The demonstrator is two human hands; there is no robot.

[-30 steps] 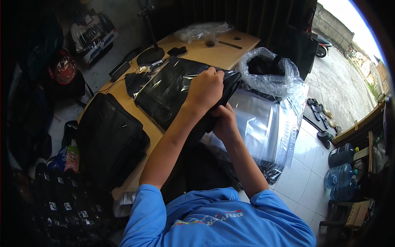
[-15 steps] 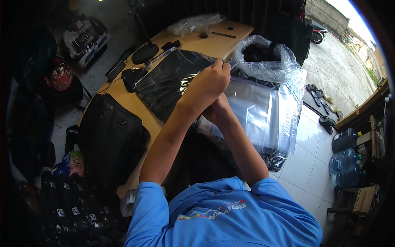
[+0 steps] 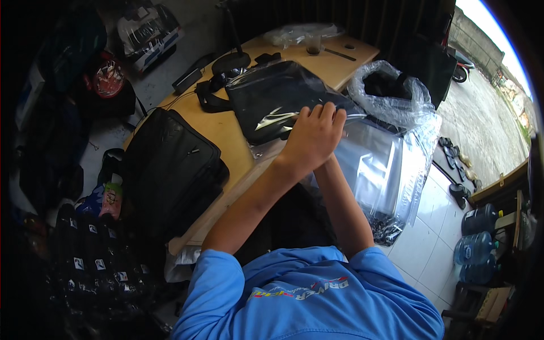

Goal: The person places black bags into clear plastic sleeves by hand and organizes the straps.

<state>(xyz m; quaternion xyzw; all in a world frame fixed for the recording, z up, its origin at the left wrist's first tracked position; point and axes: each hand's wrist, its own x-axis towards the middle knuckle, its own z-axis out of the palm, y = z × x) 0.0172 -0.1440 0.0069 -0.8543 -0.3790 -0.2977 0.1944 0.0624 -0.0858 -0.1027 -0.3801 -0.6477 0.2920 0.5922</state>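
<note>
A flat black bag (image 3: pixel 277 96) in glossy clear plastic lies on the wooden table in front of me. My left hand (image 3: pixel 316 136) is closed over its near right end, fingers bent down around the plastic. Crossing beneath it comes my right forearm (image 3: pixel 344 204); that hand is almost wholly covered by the left one, so its fingers do not show. Just right of my hands is a stack of clear plastic sleeves (image 3: pixel 368 158). A black strap (image 3: pixel 211 99) sticks out at the bag's left side.
A black bag (image 3: pixel 175 164) leans at the table's (image 3: pixel 241 161) left edge. Crumpled clear plastic (image 3: pixel 422 105) lies beyond the sleeves. A cup (image 3: pixel 313 46) and a stand with a round base (image 3: pixel 231 62) are at the back. Water jugs (image 3: pixel 475 247) stand at right.
The view has swung left, so the scene sits further right. My left hand has come from a raised fist down over the bag's end, and the bag's plastic has shifted.
</note>
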